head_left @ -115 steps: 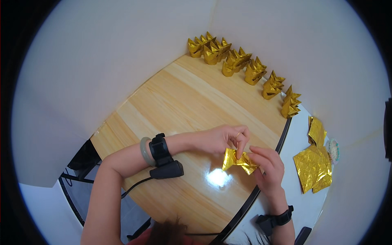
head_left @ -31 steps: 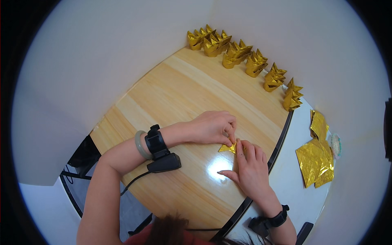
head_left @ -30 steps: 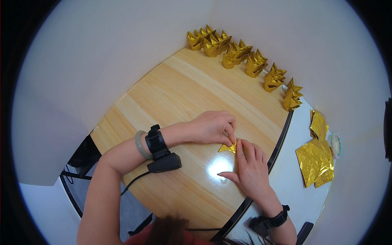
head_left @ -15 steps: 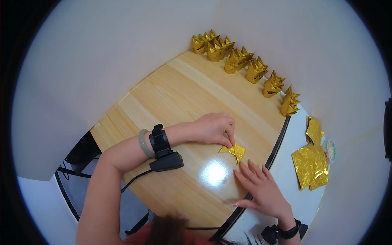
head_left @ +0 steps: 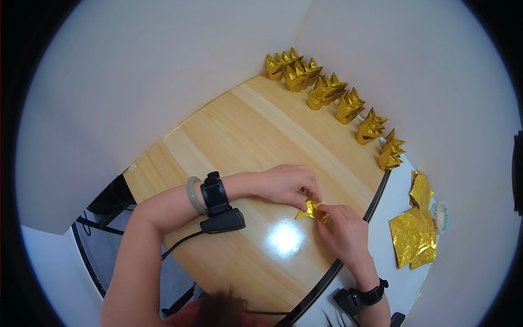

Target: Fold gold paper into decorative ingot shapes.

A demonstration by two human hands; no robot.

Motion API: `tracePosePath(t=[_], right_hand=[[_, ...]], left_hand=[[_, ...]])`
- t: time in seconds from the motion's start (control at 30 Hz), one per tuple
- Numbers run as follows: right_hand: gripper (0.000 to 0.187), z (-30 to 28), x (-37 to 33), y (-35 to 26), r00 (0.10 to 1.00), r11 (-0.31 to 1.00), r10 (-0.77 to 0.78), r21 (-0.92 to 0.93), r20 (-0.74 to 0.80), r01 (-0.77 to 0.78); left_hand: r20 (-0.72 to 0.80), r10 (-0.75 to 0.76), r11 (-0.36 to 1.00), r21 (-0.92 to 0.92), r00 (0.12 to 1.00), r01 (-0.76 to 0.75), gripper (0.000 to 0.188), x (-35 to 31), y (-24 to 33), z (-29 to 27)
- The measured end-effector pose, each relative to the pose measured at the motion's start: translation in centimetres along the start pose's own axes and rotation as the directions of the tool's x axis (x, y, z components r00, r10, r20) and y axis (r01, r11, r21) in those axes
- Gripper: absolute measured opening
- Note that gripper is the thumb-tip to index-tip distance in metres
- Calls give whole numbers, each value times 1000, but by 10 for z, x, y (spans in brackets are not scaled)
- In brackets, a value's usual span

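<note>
A small folded piece of gold foil paper [head_left: 311, 210] lies low over the wooden table [head_left: 239, 136]. My left hand [head_left: 286, 184] pinches its left side, fingers closed on it. My right hand [head_left: 346, 234] grips its right side with thumb and fingertips. Both hands meet over the paper near the table's right edge. Most of the paper is hidden by my fingers. A black wrist device and a pale green bangle sit on my left wrist [head_left: 210, 193]; a black band circles my right wrist [head_left: 373, 297].
Several finished gold folded figures [head_left: 332, 92] stand in a row along the table's far edge by the white wall. Flat gold foil sheets [head_left: 414, 234] lie on a white surface to the right. A bright light reflection [head_left: 283, 238] shines on the wood.
My right hand, which lay flat on the table away from the paper half a second ago, has come back up and taken hold of the gold paper beside my left hand.
</note>
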State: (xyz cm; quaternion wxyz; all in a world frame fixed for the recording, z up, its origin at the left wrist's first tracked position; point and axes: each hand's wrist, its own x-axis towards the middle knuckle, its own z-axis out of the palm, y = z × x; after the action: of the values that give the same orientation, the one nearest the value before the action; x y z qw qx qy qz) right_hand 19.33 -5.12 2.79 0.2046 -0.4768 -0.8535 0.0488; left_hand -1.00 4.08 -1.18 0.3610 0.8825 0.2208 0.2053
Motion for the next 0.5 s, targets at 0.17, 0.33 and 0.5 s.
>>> tracePosePath(t=[0.17, 0.33, 0.5], right_hand=[[22, 5, -4, 5, 991, 997, -11, 73, -130, 21], [21, 4, -10, 9, 968, 983, -174, -94, -182, 159], [18, 3, -12, 6, 963, 970, -223, -134, -148, 204]], left_hand=[[46, -14, 999, 33, 999, 13, 31, 1, -1, -1], [27, -19, 1000, 15, 999, 19, 32, 1, 2, -2], [30, 3, 1000, 25, 1000, -3, 33, 0, 1, -3]])
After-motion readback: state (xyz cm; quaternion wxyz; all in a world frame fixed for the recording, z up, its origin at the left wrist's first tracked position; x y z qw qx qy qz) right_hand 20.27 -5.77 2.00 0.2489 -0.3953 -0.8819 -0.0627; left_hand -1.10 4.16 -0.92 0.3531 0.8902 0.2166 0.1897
